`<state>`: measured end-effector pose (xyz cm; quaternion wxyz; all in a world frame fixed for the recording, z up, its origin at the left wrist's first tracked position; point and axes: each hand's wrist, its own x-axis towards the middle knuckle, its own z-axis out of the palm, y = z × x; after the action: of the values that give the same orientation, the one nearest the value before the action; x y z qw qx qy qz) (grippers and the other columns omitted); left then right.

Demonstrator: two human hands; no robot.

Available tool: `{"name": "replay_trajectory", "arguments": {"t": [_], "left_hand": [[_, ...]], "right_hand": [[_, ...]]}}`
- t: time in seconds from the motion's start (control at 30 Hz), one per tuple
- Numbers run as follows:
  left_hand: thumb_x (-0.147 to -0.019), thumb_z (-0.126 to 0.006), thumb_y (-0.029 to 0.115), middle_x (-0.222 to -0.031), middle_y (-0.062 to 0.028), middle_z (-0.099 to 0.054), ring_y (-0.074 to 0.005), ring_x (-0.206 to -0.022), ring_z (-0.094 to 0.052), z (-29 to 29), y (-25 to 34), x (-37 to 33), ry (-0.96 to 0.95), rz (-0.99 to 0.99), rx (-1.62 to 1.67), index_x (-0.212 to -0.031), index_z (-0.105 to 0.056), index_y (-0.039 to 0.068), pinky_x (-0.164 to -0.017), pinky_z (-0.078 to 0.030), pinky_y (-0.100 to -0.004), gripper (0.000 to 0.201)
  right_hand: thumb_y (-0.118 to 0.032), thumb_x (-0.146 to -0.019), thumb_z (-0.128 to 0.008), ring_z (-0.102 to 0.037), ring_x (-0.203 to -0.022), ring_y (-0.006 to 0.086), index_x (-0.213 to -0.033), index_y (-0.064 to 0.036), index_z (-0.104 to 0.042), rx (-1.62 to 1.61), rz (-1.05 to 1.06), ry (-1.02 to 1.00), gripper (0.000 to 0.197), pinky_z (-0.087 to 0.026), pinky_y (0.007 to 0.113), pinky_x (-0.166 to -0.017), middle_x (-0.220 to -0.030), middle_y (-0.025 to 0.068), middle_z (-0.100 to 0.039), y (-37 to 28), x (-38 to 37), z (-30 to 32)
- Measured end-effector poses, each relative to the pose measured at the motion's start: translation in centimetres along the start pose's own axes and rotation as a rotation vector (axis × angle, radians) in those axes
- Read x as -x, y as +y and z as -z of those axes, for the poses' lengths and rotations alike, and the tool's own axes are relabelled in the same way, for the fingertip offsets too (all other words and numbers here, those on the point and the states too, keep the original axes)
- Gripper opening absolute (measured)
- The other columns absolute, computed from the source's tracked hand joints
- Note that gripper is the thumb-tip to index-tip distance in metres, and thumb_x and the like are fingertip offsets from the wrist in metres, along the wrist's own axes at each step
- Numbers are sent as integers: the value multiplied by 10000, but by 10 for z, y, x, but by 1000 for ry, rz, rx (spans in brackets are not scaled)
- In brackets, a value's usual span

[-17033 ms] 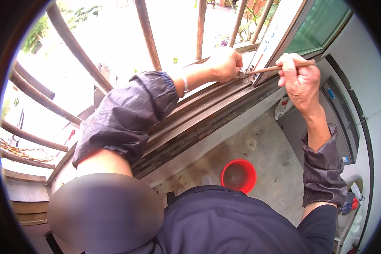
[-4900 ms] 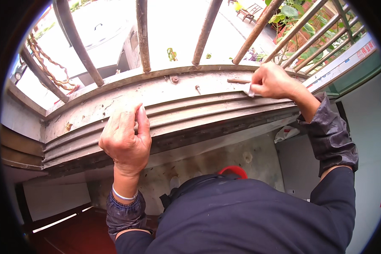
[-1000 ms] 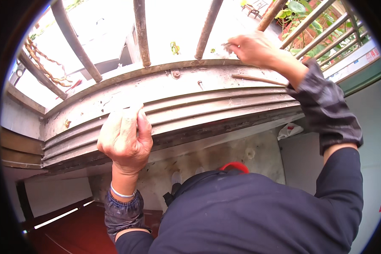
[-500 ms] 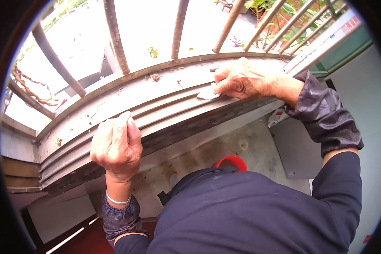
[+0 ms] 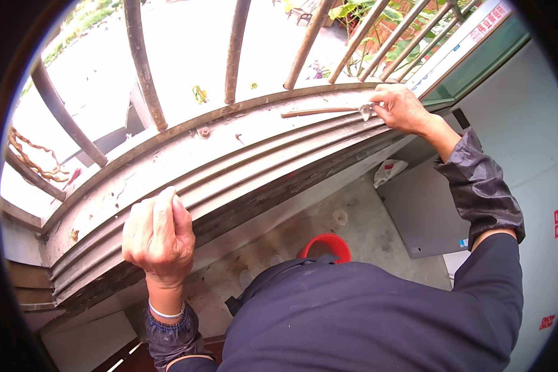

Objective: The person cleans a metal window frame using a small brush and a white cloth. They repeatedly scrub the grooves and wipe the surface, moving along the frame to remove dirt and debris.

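Observation:
My right hand (image 5: 403, 110) pinches a small crumpled white wad (image 5: 366, 111), tissue or cloth, at the right end of the grooved window track (image 5: 242, 167). Beside that wad a thin brown stick (image 5: 319, 113) lies along the sill, its right end close to my fingers. My left hand (image 5: 160, 232) is closed in a fist over the left part of the track, thumb against the curled fingers. Whatever may be inside that fist is hidden. Dark sleeve covers are on both forearms.
Metal bars (image 5: 234, 56) rise from the sill's outer edge. A sliding window frame (image 5: 462, 46) stands at the right. Below the sill are a red bucket (image 5: 339, 243), a grey panel (image 5: 418, 214) and a white plastic bag (image 5: 389, 172). A bolt (image 5: 203, 132) sticks up from the sill.
My right hand has moved right along the track with the white wad, uncovering the brown stick. The left fist stays over the left part of the track. The view has shifted slightly.

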<state>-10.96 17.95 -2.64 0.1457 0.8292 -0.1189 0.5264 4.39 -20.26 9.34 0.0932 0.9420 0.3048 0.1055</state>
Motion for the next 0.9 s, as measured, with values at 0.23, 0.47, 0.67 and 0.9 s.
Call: {"name": "replay_trajectory", "arguments": {"t": [0.23,0.47,0.67,0.9], "left_hand": [[-767,-623,36,-701,-91,-590,-211,-575,-558,0,-1,2,-21,4,7,-838,-643,-1,-525,-430,-290,82],[-777,-616,19,-705,-107,-596,-231,-599,-576,3,-1,1,-31,8,0,-851,-646,-1,-549,-449,-305,83],[-779,-610,29,-707,-105,-595,-227,-594,-573,0,0,3,-43,0,-8,-849,-646,-5,-547,-446,-302,86],[-794,-558,-18,-730,-124,-606,-255,-629,-587,2,4,1,-67,50,-29,-861,-637,-10,-584,-466,-317,104]], "right_hand": [[-62,-677,-535,-609,-737,380,-673,-30,-617,253,-193,-370,88,-482,444,-650,-728,184,-621,4,-11,-27],[-78,-632,-506,-517,-547,379,-522,-27,-527,51,-4,-415,123,-419,441,-541,-535,191,-504,-23,-27,-11],[-132,-674,-561,-483,-517,357,-569,0,-529,-169,-35,-360,172,-394,417,-522,-513,177,-470,-29,-19,-6],[-14,-730,-591,-600,-685,250,-883,-15,-646,-255,251,-82,162,-465,321,-603,-776,110,-614,0,-12,1]]}}
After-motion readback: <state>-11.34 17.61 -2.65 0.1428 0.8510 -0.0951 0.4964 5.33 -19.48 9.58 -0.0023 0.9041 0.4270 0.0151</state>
